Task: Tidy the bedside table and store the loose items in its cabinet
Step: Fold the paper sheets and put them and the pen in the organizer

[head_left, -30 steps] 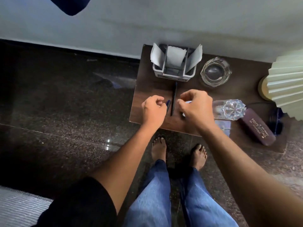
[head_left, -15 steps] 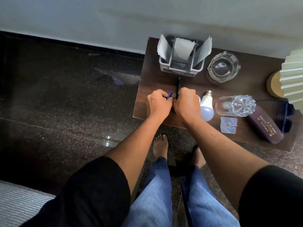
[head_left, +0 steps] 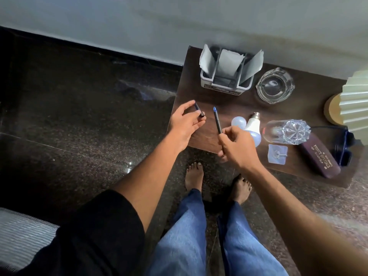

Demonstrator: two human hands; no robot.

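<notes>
The dark wooden bedside table (head_left: 223,100) stands against the wall. Over its left front corner my left hand (head_left: 184,124) pinches a short black pen cap (head_left: 199,109). To its right, my right hand (head_left: 237,145) grips a dark pen (head_left: 217,121) by its lower end, its blue tip pointing up and away. Two light bulbs (head_left: 252,126) lie just behind my right hand. Further right lie a tipped crystal glass (head_left: 286,132), a clear adhesive hook (head_left: 277,153), a maroon spectacle case (head_left: 318,158) and dark glasses (head_left: 346,148).
A grey organiser (head_left: 225,84) with white papers stands at the table's back, a glass ashtray (head_left: 275,87) to its right. A pleated lamp (head_left: 354,102) fills the right edge. Dark polished floor lies to the left, my bare feet below the table's front edge. No cabinet door shows.
My hands were pressed together over the pens. They have pulled apart: the left hand moved left with the cap, the right hand lifted the pen, its blue tip now bare.
</notes>
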